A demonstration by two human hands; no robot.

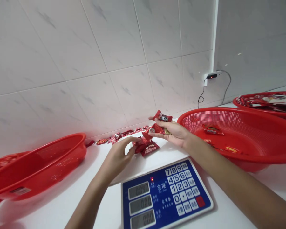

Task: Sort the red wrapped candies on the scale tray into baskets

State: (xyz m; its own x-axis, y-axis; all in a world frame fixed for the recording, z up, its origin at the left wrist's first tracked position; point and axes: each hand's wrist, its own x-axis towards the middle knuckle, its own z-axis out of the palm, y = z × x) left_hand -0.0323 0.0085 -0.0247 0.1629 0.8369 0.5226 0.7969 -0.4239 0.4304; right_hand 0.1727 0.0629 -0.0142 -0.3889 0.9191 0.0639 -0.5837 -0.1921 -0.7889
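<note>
My right hand point(175, 132) holds several small wrapped candies point(158, 128), mostly red, over the far part of the scale's white pan point(124, 170). My left hand point(118, 156) curves in from the left, its thumb and fingertips closed on a red wrapped candy point(139, 144) at the pan. A dark red wrapped candy point(150, 149) lies beside those fingertips. Below both hands is the scale's blue keypad panel point(162, 194), with three displays and a red light. The upper display is hard to read; the lower two show 0.00.
A red plastic basket point(69, 163) stands at left. On the right, a perforated red basket point(259, 140) holds a few wrapped packets, and another red basket point(252, 94) behind it is full of packets. Red candies point(116, 137) line the tiled wall. A power strip point(214, 75) with cables hangs there.
</note>
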